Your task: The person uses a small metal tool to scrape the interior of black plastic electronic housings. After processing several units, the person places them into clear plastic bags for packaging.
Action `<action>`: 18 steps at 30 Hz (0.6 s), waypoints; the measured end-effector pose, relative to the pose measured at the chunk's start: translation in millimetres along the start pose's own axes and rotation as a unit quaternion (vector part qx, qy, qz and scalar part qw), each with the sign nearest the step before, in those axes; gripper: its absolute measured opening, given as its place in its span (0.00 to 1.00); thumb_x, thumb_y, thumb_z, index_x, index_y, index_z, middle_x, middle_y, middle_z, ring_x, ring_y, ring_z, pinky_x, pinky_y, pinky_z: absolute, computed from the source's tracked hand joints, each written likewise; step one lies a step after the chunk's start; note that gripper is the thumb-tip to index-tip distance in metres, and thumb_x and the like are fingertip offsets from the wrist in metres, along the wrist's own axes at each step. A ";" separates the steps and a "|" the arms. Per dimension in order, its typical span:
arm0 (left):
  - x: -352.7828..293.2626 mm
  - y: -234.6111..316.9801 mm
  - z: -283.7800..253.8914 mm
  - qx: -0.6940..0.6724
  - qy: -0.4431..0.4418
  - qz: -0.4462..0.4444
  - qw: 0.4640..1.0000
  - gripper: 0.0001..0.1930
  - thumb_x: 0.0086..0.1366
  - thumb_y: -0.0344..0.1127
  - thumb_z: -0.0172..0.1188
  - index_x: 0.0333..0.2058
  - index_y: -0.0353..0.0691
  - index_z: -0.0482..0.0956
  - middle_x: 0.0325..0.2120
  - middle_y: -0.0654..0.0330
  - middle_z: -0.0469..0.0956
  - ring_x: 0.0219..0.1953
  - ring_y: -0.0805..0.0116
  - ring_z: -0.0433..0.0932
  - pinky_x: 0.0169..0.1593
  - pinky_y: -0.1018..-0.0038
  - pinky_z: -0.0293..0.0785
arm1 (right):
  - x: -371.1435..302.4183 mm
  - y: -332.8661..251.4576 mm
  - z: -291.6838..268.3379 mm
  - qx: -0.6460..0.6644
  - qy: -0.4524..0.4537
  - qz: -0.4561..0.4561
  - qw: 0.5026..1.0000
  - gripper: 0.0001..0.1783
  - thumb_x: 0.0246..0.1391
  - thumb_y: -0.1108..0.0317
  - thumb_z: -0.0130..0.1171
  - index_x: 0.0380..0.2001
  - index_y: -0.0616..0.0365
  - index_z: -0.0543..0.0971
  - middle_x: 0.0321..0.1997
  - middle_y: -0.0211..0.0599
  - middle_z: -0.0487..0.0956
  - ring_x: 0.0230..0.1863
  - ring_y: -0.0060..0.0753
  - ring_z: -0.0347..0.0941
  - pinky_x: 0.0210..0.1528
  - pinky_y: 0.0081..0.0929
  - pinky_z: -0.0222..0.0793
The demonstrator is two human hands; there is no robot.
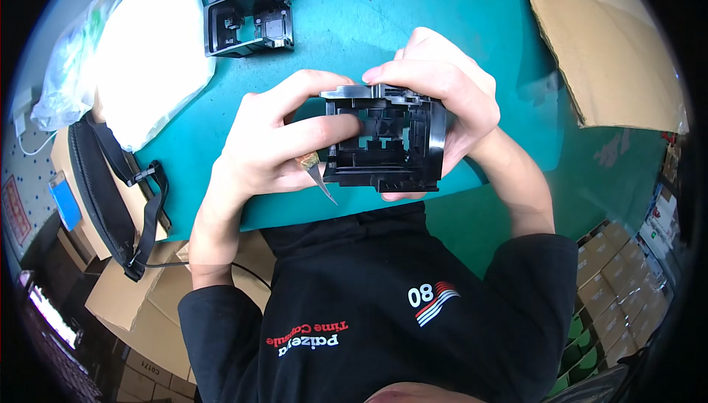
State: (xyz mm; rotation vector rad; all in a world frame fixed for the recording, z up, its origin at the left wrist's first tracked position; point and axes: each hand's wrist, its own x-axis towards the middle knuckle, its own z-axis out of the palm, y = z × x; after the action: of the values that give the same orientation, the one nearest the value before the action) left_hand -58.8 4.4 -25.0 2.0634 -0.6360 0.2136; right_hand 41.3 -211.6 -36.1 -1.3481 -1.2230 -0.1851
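A black moulded plastic housing (428, 145), box-shaped with an open, ribbed inside, is held above the near edge of the green table. My left hand (273, 134) grips its left side, with one finger reaching into the opening. From the same hand a small pointed blade (318, 180) with a yellowish wrapped grip sticks out below the fingers. My right hand (453, 89) is closed round the housing's right side, its thumb and fingers at the upper edge and a fingertip showing underneath. The palm sides of both hands are hidden.
Similar black housings (249, 27) stand at the far left of the green table (369, 5). Beside them lie a white bag (151, 49) and a clear plastic bag (74, 71). An opened cardboard box (605, 49) sits far right. A black strap (110, 189) rests on cardboard at left.
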 end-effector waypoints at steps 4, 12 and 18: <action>-3.7 -4.3 -4.0 0.018 0.012 -0.003 1.000 0.20 0.49 0.42 0.74 0.40 0.42 0.85 0.49 0.48 0.79 0.40 0.53 0.83 0.36 0.68 0.80 | 6.2 5.2 -10.7 -0.036 -0.037 -0.003 0.999 0.40 0.29 0.54 0.85 0.45 0.66 0.81 0.40 0.40 0.83 0.32 0.40 0.77 0.37 0.31 0.74; 20.2 -2.2 -0.7 0.210 0.149 -0.048 0.965 0.15 0.47 0.30 0.77 0.35 0.43 0.85 0.58 0.51 0.75 0.43 0.60 0.83 0.33 0.72 0.83 | 8.8 67.3 -68.0 -0.372 0.054 0.080 0.923 0.27 0.53 0.55 0.67 0.50 0.64 0.81 0.56 0.44 0.78 0.58 0.48 0.73 0.58 0.43 0.70; 32.5 -2.9 23.7 0.365 0.115 -0.070 0.921 0.13 0.53 0.30 0.74 0.38 0.44 0.85 0.55 0.59 0.77 0.42 0.62 0.80 0.40 0.71 0.81 | 15.2 96.8 -63.0 -0.589 -0.020 0.073 0.805 0.22 0.51 0.61 0.68 0.48 0.60 0.80 0.62 0.48 0.74 0.64 0.56 0.67 0.64 0.54 0.64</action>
State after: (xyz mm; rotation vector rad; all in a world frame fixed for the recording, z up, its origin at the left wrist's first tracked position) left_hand -31.9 -25.6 -27.5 2.7248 -0.2693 0.6821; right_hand 151.9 -224.4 -70.3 -2.5078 -1.0071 -0.9235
